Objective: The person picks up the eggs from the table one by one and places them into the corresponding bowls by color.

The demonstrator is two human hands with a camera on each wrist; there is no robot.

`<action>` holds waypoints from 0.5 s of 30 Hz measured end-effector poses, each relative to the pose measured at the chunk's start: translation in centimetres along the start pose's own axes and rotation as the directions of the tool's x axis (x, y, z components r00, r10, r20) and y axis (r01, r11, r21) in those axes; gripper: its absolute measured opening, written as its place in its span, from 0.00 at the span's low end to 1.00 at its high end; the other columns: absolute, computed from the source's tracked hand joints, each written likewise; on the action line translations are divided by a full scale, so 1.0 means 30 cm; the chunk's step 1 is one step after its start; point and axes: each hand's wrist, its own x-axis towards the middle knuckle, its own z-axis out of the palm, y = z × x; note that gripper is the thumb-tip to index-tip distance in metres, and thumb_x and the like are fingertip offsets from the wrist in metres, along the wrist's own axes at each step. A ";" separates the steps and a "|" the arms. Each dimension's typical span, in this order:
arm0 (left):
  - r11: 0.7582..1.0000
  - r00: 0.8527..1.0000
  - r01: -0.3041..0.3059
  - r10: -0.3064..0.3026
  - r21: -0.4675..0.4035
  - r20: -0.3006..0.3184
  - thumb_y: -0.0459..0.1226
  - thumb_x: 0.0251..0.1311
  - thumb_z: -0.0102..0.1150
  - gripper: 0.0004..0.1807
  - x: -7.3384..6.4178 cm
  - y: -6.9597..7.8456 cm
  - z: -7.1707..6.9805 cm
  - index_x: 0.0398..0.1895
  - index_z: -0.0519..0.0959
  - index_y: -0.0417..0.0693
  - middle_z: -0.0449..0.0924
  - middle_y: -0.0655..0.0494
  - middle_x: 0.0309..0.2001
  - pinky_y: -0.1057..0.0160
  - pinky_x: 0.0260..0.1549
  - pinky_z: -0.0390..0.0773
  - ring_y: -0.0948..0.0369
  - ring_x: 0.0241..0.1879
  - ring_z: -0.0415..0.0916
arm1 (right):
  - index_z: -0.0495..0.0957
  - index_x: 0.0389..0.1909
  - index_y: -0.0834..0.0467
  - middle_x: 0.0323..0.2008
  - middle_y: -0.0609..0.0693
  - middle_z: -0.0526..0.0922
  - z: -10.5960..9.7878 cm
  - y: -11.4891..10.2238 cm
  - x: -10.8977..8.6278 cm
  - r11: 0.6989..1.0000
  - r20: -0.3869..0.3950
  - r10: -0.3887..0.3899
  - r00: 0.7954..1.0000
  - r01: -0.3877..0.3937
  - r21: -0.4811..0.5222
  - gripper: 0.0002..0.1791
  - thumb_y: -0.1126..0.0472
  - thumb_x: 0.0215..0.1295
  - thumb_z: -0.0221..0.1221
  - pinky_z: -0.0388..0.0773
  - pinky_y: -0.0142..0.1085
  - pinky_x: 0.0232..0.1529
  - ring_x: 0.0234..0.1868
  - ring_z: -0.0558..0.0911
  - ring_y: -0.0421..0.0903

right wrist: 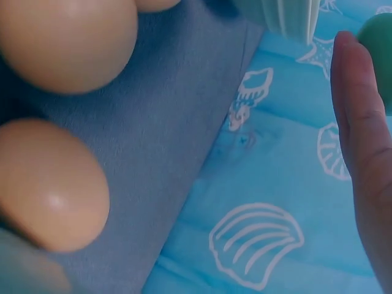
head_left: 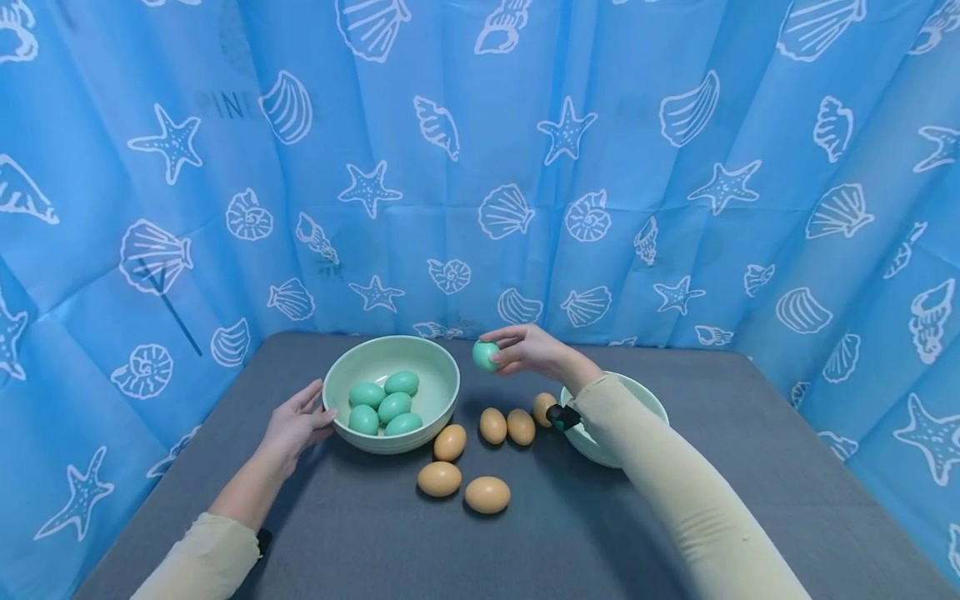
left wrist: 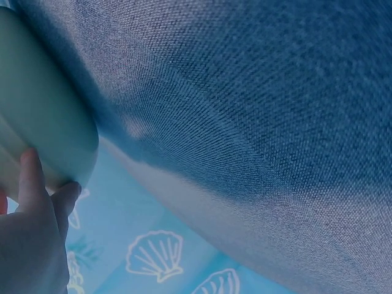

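Note:
My left hand [head_left: 298, 422] grips the left side of a pale green bowl [head_left: 446, 367], its thumb at the rim and its fingers along the outer wall. In the left wrist view the fingers touch the bowl's side [left wrist: 46, 104]. Several green eggs [head_left: 394, 407] lie together inside this bowl. My right hand [head_left: 528, 350] holds another green egg [head_left: 486, 356] between thumb and fingers, raised to the right of the bowl. At the right edge of the right wrist view, part of that egg [right wrist: 378, 55] shows behind the fingers.
Several brown eggs lie on the grey cloth between the bowls, one [head_left: 487, 495] nearest the front. A second pale green bowl [head_left: 648, 402] stands at the right, partly hidden by my right sleeve [head_left: 675, 492]. A blue shell-patterned curtain [head_left: 465, 183] hangs behind the table [head_left: 360, 533].

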 end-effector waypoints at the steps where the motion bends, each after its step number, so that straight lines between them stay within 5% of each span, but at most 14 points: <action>1: 1.000 1.000 0.001 -0.001 0.000 -0.001 0.29 0.74 0.49 0.39 0.000 0.000 0.000 0.81 0.42 0.45 0.38 0.45 0.81 0.46 0.67 0.68 0.45 0.78 0.46 | 0.68 0.70 0.66 0.65 0.68 0.72 0.006 -0.001 0.004 1.000 0.002 -0.001 1.000 0.001 -0.001 0.28 0.70 0.70 0.57 0.79 0.54 0.60 0.44 0.84 0.44; 15: 1.000 1.000 -0.005 0.005 -0.006 0.002 0.29 0.74 0.50 0.40 -0.001 -0.002 0.000 0.81 0.42 0.45 0.38 0.45 0.81 0.46 0.68 0.68 0.45 0.78 0.46 | 0.71 0.68 0.64 0.58 0.62 0.81 0.106 -0.027 0.080 0.999 0.092 0.001 0.996 0.003 -0.050 0.28 0.68 0.67 0.60 0.86 0.41 0.46 0.40 0.85 0.42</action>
